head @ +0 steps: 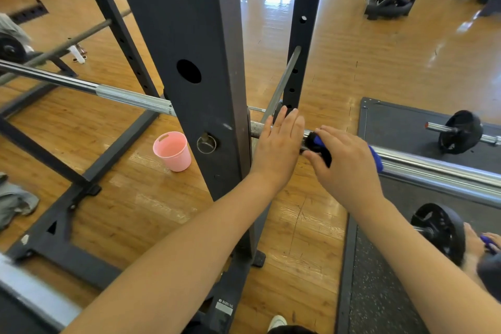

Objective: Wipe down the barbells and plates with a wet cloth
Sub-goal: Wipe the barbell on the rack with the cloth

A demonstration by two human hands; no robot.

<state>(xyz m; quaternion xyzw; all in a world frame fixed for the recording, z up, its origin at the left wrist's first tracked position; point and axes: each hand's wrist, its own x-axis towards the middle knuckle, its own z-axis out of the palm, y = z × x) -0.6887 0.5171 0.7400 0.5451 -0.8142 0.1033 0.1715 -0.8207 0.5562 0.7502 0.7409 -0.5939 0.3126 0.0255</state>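
Note:
A chrome barbell (433,165) lies across a black squat rack, running from the left, behind the upright (189,62), and out to the right. My left hand (279,144) rests flat on the bar just right of the upright, fingers straight. My right hand (344,165) grips a brush (322,148) with black bristles and a blue handle, pressed onto the bar beside the left hand. Two small black plates (461,131) (439,230) on shorter bars lie on the mat at the right.
A pink bucket (172,150) stands on the wooden floor left of the upright. A grey cloth (13,200) lies at the far left. A black rubber mat (406,127) covers the floor at right. Another person's hand (479,241) shows near the lower plate.

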